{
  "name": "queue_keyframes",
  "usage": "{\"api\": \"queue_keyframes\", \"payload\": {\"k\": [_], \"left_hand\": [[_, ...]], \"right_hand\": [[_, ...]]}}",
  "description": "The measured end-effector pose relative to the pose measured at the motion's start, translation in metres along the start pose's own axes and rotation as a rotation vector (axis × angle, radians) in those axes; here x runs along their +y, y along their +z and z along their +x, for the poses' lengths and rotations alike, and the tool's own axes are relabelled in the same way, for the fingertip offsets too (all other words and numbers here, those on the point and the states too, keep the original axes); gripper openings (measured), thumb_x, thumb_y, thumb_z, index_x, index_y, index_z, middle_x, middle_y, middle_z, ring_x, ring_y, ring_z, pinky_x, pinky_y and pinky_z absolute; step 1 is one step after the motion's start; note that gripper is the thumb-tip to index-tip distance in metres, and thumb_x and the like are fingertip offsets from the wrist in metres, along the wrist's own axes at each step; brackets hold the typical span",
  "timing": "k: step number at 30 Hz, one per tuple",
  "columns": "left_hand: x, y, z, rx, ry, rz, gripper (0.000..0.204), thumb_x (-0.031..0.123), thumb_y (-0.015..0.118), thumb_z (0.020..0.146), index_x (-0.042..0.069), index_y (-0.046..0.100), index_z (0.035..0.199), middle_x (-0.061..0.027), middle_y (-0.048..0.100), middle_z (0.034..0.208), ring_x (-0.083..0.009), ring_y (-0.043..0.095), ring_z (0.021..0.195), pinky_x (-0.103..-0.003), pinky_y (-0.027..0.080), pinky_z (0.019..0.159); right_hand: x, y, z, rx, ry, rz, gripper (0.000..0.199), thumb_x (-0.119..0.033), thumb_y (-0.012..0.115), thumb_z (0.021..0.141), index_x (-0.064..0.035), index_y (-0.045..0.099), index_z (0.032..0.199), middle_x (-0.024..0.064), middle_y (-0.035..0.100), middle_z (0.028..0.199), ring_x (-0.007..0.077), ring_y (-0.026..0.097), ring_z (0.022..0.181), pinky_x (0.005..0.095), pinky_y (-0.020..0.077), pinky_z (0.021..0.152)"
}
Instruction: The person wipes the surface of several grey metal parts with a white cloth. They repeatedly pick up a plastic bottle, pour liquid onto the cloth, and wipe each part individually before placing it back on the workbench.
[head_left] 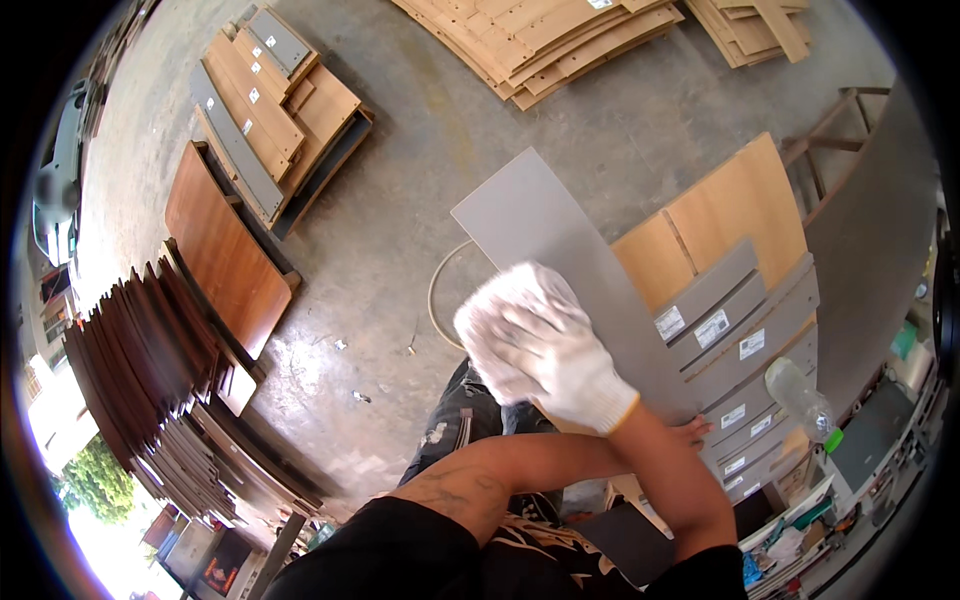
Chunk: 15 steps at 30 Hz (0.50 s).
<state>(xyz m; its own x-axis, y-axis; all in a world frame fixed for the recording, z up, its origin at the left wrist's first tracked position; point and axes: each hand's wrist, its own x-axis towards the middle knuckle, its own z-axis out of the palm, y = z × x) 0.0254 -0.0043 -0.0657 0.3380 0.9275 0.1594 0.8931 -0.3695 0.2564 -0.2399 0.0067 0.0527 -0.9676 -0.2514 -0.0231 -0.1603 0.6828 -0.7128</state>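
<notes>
A long grey panel (545,215) lies slantwise before me, its far end reaching over the floor. My right hand (545,350), in a white knitted glove, holds a pale pinkish-white cloth (515,285) at the panel's left edge. The gloved fingers are spread over the cloth, and the palm side is hidden. Beneath the right forearm crosses my left arm. My bare left hand (690,431) rests on the panel's near part, with only some outstretched fingers showing.
Stacked labelled boards (740,300) lie to the right, with a clear plastic bottle (800,395) on them. Brown panels (150,360) stand in a row at left. Wooden board piles (270,110) sit on the concrete floor, and a hose (435,290) curves beside the panel.
</notes>
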Motion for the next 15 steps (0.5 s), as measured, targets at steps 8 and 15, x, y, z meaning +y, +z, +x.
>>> {"api": "queue_keyframes", "payload": {"k": [8, 15], "left_hand": [[-0.008, 0.009, -0.019, 0.118, -0.218, -1.48, 0.073, 0.033, 0.062, 0.099, 0.006, 0.036, 0.163, -0.0152, 0.032, 0.172, -0.0369, 0.024, 0.16, -0.056, 0.022, 0.13], [-0.074, -0.096, -0.021, 0.033, -0.088, -0.664, 0.082, 0.01, 0.078, 0.078, 0.001, 0.048, 0.153, -0.0232, 0.047, 0.159, -0.0453, 0.042, 0.147, -0.051, 0.033, 0.126]], "right_hand": [[-0.02, 0.023, -0.222, 0.747, 0.718, 0.657, 0.069, -0.034, 0.075, 0.092, -0.0138, 0.053, 0.155, 0.0131, 0.052, 0.158, 0.0386, 0.05, 0.143, 0.0522, 0.0376, 0.122], [-0.111, 0.019, -0.413, 1.787, 0.237, 1.597, 0.08, -0.048, 0.07, 0.1, -0.007, 0.038, 0.161, 0.0163, 0.046, 0.162, 0.0407, 0.046, 0.147, 0.0562, 0.041, 0.121]]}}
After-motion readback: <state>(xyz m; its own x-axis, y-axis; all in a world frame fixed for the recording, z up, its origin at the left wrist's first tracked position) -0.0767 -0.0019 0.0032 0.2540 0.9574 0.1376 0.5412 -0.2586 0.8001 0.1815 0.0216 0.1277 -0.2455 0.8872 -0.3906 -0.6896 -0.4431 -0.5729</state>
